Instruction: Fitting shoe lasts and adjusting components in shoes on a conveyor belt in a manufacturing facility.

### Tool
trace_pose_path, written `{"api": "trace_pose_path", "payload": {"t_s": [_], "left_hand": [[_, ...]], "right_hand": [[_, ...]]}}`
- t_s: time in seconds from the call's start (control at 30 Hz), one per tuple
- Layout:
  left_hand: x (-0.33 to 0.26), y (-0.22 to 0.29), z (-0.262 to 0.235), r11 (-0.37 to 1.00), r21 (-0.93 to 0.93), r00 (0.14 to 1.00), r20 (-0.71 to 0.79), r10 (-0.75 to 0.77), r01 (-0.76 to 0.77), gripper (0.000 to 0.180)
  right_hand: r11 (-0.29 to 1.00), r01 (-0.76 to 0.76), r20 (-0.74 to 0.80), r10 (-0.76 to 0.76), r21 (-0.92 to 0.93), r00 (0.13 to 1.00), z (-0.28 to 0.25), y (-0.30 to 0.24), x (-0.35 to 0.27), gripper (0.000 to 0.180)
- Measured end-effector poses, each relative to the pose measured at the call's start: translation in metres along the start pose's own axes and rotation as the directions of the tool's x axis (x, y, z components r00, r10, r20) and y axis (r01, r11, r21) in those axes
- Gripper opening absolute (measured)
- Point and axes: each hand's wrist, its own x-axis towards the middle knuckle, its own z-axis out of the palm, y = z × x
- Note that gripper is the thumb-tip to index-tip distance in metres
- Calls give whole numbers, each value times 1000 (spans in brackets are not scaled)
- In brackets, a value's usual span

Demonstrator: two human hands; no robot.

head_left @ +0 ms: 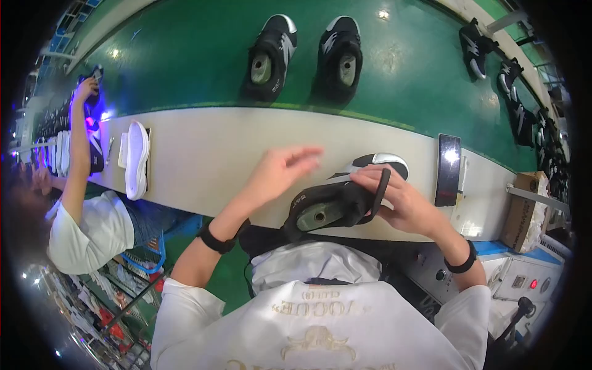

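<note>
A black sneaker point(336, 206) with a white toe lies on the pale work ledge point(203, 160) in front of me. My right hand point(394, 200) grips its tongue and upper, pulling the tongue back. My left hand point(280, 169) hovers just left of the shoe, fingers spread and blurred, holding nothing. Both wrists wear black bands.
Two black sneakers point(305, 55) stand on the green conveyor belt point(185, 61), with more shoes point(493, 61) at the far right. A white sole point(137, 159) and a dark phone point(448, 169) lie on the ledge. A co-worker point(86, 209) in a white shirt reaches out at left. A cardboard box point(524, 209) sits right.
</note>
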Motion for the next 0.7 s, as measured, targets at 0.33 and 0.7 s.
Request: {"api": "trace_pose_path", "payload": {"t_s": [0.33, 0.7], "left_hand": [[194, 65, -8, 761, 597, 824, -545, 155, 252, 109], [24, 137, -135, 936, -83, 829, -496, 259, -342, 34]], "right_hand": [[995, -43, -58, 49, 92, 997, 7, -12, -5, 75], [996, -22, -36, 25, 83, 999, 3, -9, -4, 72]]}}
